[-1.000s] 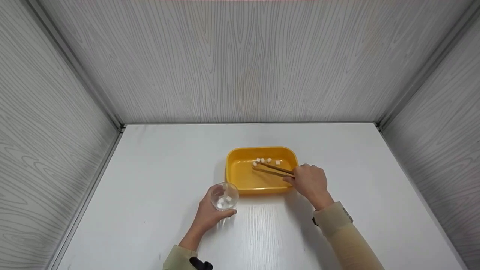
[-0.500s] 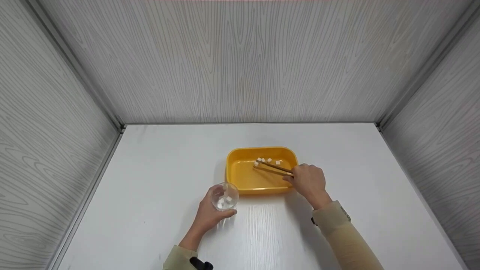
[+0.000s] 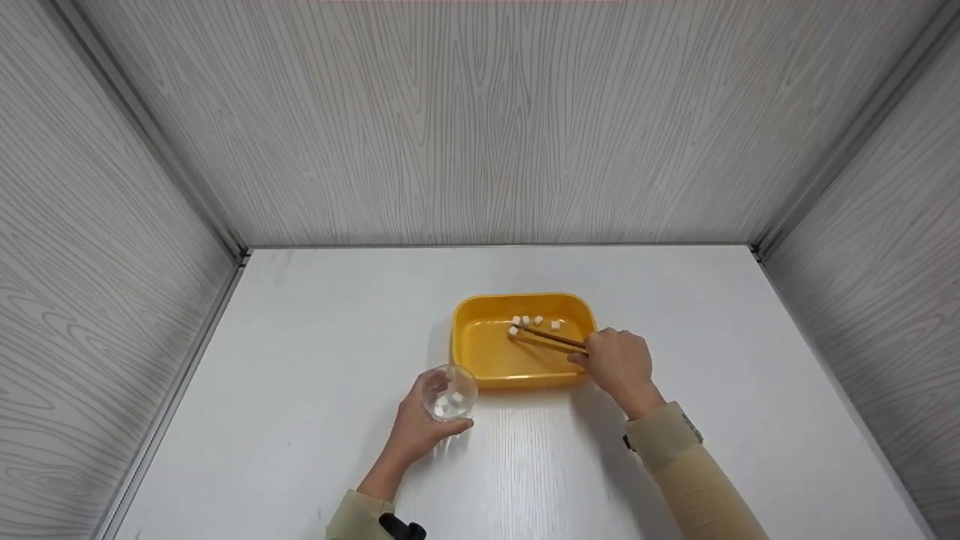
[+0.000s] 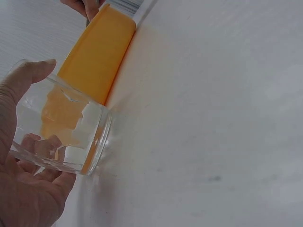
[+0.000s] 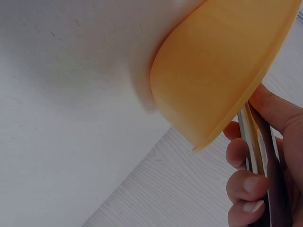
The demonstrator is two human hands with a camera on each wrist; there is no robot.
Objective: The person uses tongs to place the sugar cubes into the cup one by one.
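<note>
In the head view my left hand [image 3: 421, 429] grips a clear glass [image 3: 450, 393], fingers and thumb round its sides; a few small white cubes [image 3: 457, 398] lie inside. The left wrist view shows the glass [image 4: 61, 123] side-on, its thick base facing the tabletop. My right hand [image 3: 619, 367] is curled round slim metal tongs [image 3: 553, 337], whose dark handle [image 5: 277, 189] shows in the right wrist view. They reach over the right side of a yellow tray [image 3: 491, 366]. At their tips sits one white cube [image 3: 513, 331]. Several more cubes [image 3: 538, 320] lie near the tray's far side.
The tray stands on a white table [image 3: 322, 337], just beyond the glass. Grey wood-grain panels rise at the back [image 3: 480, 127], left [image 3: 97, 262] and right [image 3: 877, 262].
The tongs' tips have shifted slightly to the right, and the cube at them has moved a little right and toward me. The left hand and glass have stayed in place.
</note>
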